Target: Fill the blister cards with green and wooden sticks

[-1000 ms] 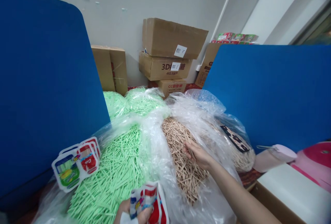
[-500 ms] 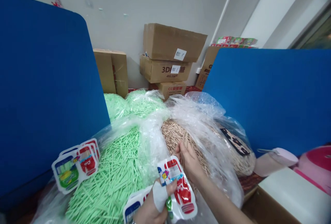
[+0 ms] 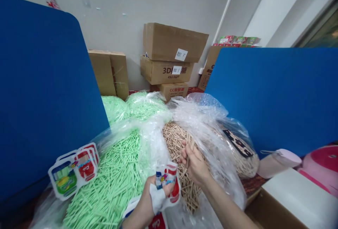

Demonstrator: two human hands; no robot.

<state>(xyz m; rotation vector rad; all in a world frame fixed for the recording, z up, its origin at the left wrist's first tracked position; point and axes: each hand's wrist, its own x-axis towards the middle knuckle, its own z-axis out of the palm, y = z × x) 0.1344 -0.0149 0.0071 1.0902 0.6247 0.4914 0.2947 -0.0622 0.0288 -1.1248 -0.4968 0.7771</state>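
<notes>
My left hand [image 3: 148, 200], with a white wrap round the thumb side, is closed on a printed pouch [image 3: 169, 174] with a red cola picture; the pouch is bent and tilted. To its right, my right hand [image 3: 195, 165] pinches a few thin brown sticks [image 3: 189, 140] upright, just over a plastic bag full of loose brown sticks [image 3: 173, 137]. Left of both hands lies a heap of green sticks [image 3: 116, 172] in clear plastic. More pouches [image 3: 158, 222] lie partly hidden under my left forearm, and a small stack of pouches [image 3: 64, 178] rests on the green heap.
Blue partitions [image 3: 47, 91] stand at left and right [image 3: 274, 95]. Cardboard boxes [image 3: 171, 47] are stacked against the wall. A phone-like patterned object [image 3: 238, 144] lies on the bag at right, near a pale pink cup [image 3: 274, 165], a pink container [image 3: 320, 165] and an open carton [image 3: 277, 200].
My left hand has moved slightly left and up, and the pouch in it has turned and bent. My right hand has lifted a little out of the brown sticks, some now showing between its fingers.
</notes>
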